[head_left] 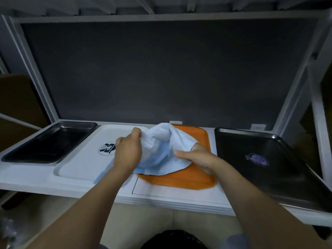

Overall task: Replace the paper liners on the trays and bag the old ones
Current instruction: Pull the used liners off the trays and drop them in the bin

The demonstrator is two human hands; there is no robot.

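The left hand [128, 151] pinches the blue-white paper liner [158, 150] at its ten o'clock edge; the right hand [195, 157] clamps its four o'clock edge. The liner balloons above the orange tray [197, 177], between the white tray [80, 164] and black tray [269, 159]. It looks light, limp and tearable; gathering it by the edges seems best.

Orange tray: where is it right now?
Head view: the orange tray lies centre-right on the white shelf, between the white tray and the dark tray, under the blue paper liner.
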